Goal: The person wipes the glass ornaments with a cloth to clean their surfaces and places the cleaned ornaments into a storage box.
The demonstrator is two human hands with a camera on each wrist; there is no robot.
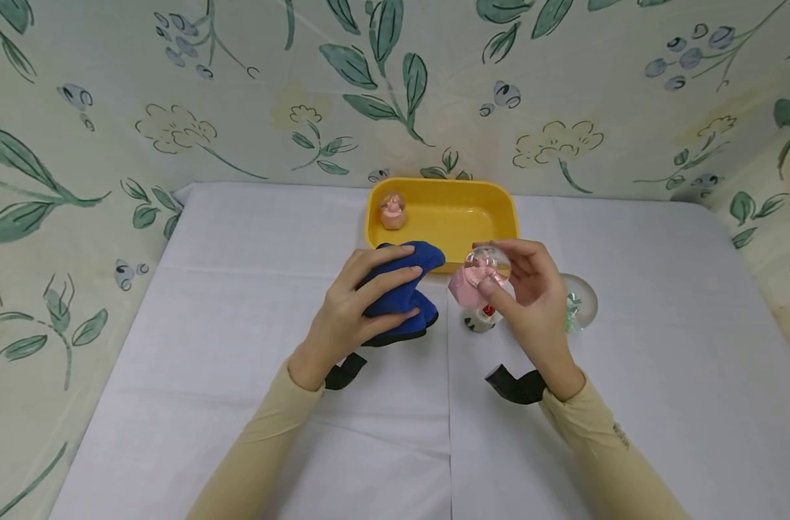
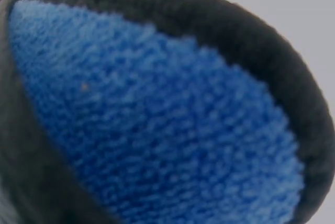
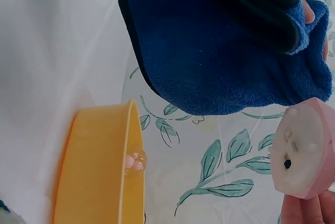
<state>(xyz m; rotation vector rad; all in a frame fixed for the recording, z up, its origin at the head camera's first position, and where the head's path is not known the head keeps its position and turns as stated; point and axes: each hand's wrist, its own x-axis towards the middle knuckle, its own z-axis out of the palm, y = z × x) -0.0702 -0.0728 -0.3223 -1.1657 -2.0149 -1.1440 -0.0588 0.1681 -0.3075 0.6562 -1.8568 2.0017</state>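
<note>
My left hand (image 1: pixel 346 314) grips a folded blue cloth (image 1: pixel 401 289) with black edging, which fills the left wrist view. Opposite it, my right hand (image 1: pixel 541 307) holds a small snow globe (image 1: pixel 466 287) with a pink faceted base between thumb and fingers. That globe is tilted, and its whitish underside (image 3: pixel 293 156) shows in the right wrist view. Cloth and globe are held a short way apart, in front of the yellow tray (image 1: pixel 447 227). Another pink-based snow globe (image 1: pixel 392 213) stands in the tray's left end.
Below the held globe stands a small ornament (image 1: pixel 478 321) with a white and dark base and something red on it. A round clear globe (image 1: pixel 583 302) with green inside is partly hidden behind my right hand. Black straps (image 1: pixel 517 386) hang at both wrists. Floral fabric (image 1: pixel 395 87) backs the white-covered table.
</note>
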